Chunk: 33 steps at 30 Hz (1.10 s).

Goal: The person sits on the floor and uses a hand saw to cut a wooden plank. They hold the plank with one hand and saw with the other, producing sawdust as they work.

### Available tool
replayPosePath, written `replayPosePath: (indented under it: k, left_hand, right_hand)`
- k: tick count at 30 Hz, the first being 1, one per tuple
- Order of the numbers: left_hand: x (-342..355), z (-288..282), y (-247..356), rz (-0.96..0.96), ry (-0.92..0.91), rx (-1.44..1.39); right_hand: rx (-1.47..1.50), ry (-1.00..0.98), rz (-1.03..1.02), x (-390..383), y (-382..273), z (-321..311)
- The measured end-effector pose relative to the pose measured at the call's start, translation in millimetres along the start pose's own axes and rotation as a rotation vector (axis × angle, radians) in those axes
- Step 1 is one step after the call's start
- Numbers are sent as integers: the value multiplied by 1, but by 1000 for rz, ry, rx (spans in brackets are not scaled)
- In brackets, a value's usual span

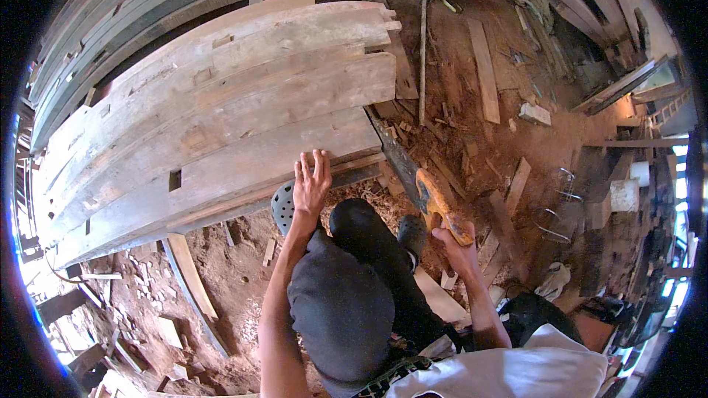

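Several wide, worn planks (258,96) lie side by side as a raised stack in front of me, some with square holes cut through them. My left hand (313,180) rests with its fingers stretched out on the near edge of the closest plank (280,149). In my right hand (453,239) is a handsaw (435,203) with an orange, worn handle, my fingers wrapped round its grip. Its dark blade (391,149) slants up and left to the right end of that plank. How deep the teeth sit in the wood, I cannot tell.
Long timbers (221,7) run along the back left. Loose boards (483,70), offcuts and shavings litter the dirt floor (531,177). A white block (535,113) and white buckets (625,195) stand to the right. My grey clog (282,206) is by the plank's near edge.
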<state>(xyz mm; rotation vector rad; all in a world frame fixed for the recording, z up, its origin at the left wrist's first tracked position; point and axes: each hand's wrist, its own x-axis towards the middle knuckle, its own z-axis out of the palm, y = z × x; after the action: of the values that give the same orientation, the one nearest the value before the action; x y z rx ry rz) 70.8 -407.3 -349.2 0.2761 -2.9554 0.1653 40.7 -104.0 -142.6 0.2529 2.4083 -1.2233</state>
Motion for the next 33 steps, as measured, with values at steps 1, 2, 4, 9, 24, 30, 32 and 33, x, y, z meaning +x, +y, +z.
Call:
replayPosePath:
  k: [1, 2, 4, 9, 24, 30, 32, 33]
  left_hand:
    - [0, 0, 0, 10, -44, 36]
    - [1, -1, 1, -16, -21, -76]
    - [2, -5, 0, -13, -18, -128]
    - [-5, -25, -15, 8, -105, -325]
    - [-4, -27, -12, -124, 95, -429]
    - [-7, -20, -13, -96, 115, -382]
    - [-8, -14, -12, -104, 123, -367]
    - [-8, -12, -11, -106, 126, -357]
  right_hand:
    - [16, -38, -48, 2, -1, -3]
    - [5, -69, -36, 6, -2, -4]
    - [47, -125, -50, 22, 0, -3]
    - [197, -223, 5, 53, 10, 11]
    - [190, -57, -104, 28, 25, -8]
    - [204, -66, -68, 15, 33, -16]
    - [220, -90, 3, 6, 28, -16]
    - [263, -26, 13, 3, 26, -16]
